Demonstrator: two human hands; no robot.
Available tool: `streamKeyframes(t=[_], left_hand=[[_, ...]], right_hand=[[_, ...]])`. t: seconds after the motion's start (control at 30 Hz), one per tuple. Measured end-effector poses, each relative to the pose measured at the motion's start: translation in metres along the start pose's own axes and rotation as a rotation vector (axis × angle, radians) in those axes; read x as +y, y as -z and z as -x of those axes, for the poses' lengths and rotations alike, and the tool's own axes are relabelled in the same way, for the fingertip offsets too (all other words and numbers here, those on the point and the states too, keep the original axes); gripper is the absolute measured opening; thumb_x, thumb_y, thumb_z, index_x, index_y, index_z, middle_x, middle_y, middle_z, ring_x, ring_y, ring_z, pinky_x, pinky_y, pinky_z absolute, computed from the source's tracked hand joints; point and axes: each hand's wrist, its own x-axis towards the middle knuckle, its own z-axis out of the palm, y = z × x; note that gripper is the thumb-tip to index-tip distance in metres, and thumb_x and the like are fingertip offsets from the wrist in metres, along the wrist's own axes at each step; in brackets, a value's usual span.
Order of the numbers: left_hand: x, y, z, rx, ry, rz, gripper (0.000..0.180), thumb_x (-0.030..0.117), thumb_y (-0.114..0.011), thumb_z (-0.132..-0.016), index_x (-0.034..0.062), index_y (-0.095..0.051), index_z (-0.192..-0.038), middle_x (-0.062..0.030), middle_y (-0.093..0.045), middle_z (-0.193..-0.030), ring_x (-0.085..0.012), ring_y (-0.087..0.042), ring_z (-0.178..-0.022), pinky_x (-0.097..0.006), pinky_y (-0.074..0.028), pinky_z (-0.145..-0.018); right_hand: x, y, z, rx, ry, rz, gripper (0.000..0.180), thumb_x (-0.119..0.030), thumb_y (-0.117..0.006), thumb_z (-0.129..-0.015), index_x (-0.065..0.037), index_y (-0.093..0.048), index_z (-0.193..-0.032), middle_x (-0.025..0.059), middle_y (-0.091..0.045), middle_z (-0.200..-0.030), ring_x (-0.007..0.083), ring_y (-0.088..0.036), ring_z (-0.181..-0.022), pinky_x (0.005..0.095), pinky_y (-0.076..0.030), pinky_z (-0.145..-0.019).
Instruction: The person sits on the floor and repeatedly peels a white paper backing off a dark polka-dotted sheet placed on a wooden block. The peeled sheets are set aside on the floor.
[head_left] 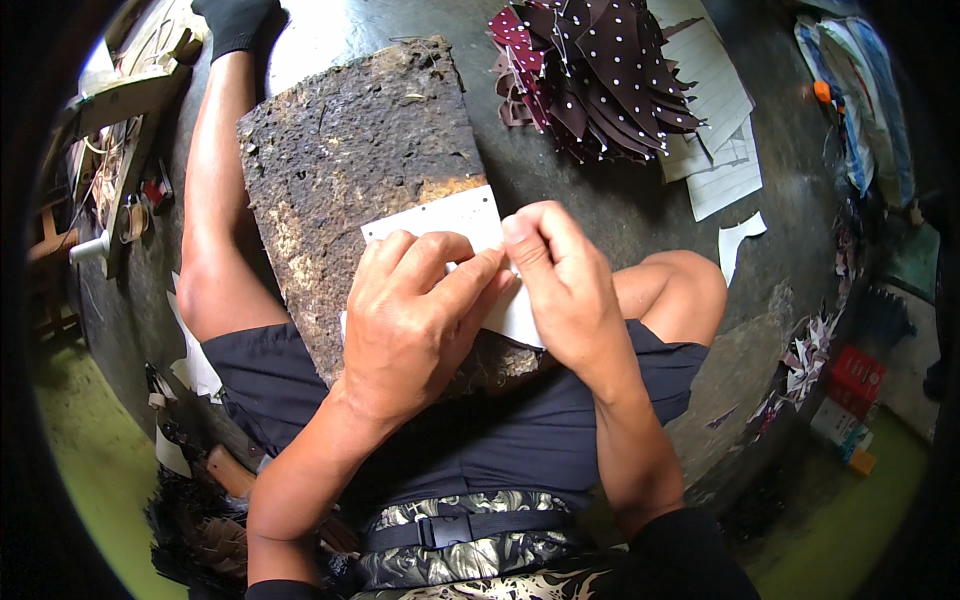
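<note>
A flat white piece [432, 215] with a few small dark dots or holes near its edge lies on a rough, worn slab [360, 140] across my lap. My left hand [410, 310] is over it with fingers bent and closed, its fingertips reaching toward my other hand. Beside the piece's right edge, my right hand [568, 280] is curled shut, thumb pressed against the bent index finger. The two hands nearly meet over the white piece. Whatever is pinched between the right fingers is hidden. My hands cover the middle of the white piece.
A pile of dark maroon, white-dotted cut pieces [610, 70] lies beyond the slab on the right. Paper sheets [725, 170] lie beside it. A wooden stand [125, 110] is at far left. A red box [855, 380] and shredded scraps [812, 350] lie at right.
</note>
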Motion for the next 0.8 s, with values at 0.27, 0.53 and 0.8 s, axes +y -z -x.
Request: streamKeyframes(t=[0.27,0.53,0.8], left_hand=[[-0.004,0.008,-0.002,-0.043,0.019,0.054,0.025,0.015,-0.094,-0.091,0.0114,-0.087,-0.114,-0.0043,-0.074,-0.102,-0.0264,-0.068,-0.089,-0.041,-0.056,-0.079],[-0.006,0.007,-0.003,-0.047,-0.002,0.046,0.026,0.015,-0.096,-0.088,0.0119,-0.088,-0.113,-0.0034,-0.074,-0.100,-0.0248,-0.067,-0.086,-0.040,-0.055,-0.077],[-0.006,0.005,-0.005,-0.038,-0.014,0.041,0.027,0.014,-0.097,-0.087,0.0132,-0.088,-0.112,-0.0017,-0.072,-0.097,-0.0233,-0.065,-0.083,-0.040,-0.053,-0.077]], right_hand=[[0.005,0.000,-0.004,-0.072,-0.018,-0.162,0.031,-0.031,-0.062,-0.123,-0.002,-0.064,-0.111,0.0160,-0.065,-0.083,0.0233,-0.066,-0.076,0.0427,-0.055,-0.073],[0.017,0.005,-0.009,-0.078,-0.012,-0.161,0.031,-0.030,-0.063,-0.123,-0.002,-0.066,-0.111,0.0031,-0.062,-0.089,0.0094,-0.056,-0.083,0.0306,-0.051,-0.074],[0.025,0.003,-0.012,-0.057,0.006,-0.121,0.030,-0.030,-0.064,-0.123,-0.002,-0.066,-0.111,0.0014,-0.061,-0.088,0.0070,-0.053,-0.084,0.0283,-0.049,-0.073]])
